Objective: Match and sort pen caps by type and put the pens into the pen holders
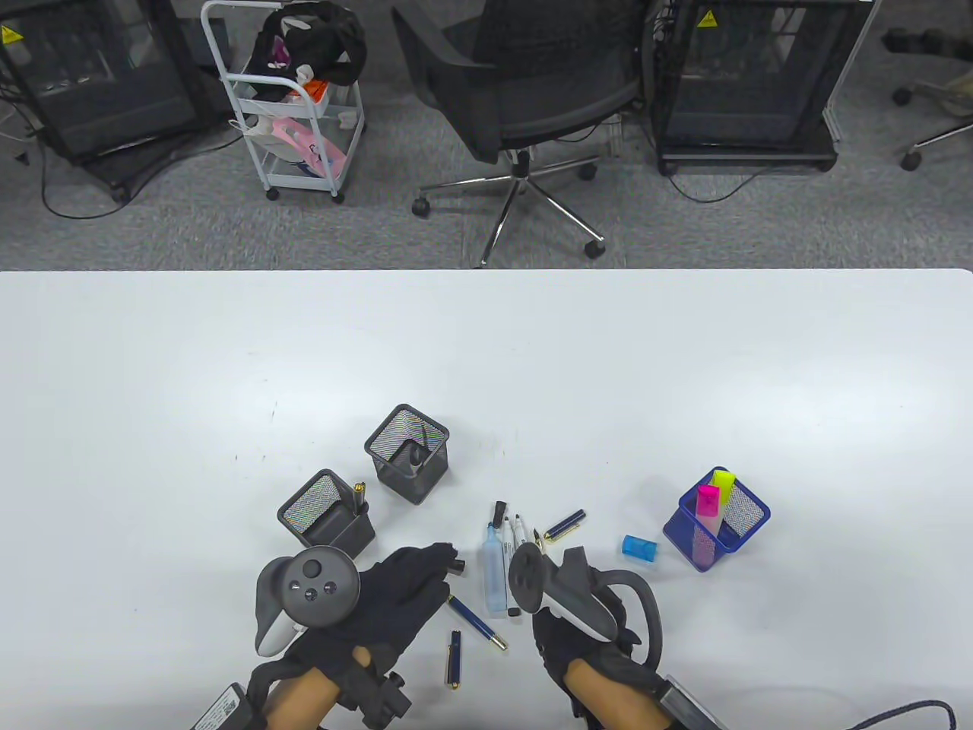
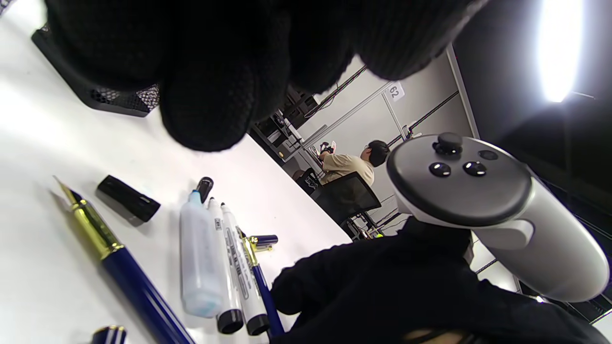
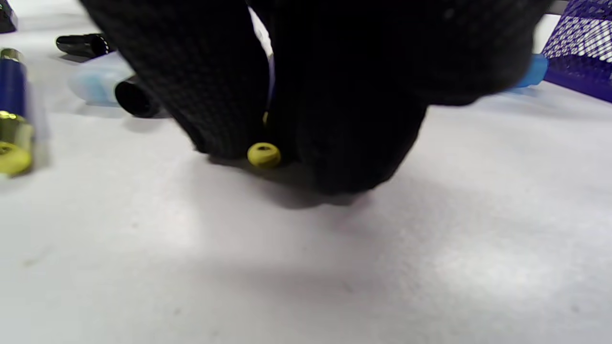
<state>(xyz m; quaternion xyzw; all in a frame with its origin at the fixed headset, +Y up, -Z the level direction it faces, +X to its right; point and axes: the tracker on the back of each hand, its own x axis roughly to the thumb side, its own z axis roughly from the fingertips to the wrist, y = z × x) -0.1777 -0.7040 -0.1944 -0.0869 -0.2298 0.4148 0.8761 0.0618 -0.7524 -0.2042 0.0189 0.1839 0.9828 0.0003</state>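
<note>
My left hand lies low over the table with its fingers stretched toward a small black cap; in the left wrist view the fingers hold nothing and the cap lies apart from them. My right hand pinches a navy fountain pen by its gold end against the table; in the table view the tracker mostly hides that hand. A pale blue highlighter and two white markers lie between the hands. Another navy pen and a navy cap lie nearer me.
Two black mesh holders stand at the left, one with a marker, one with a navy pen. A blue mesh holder at the right has pink and yellow highlighters. A blue cap and a navy cap lie loose.
</note>
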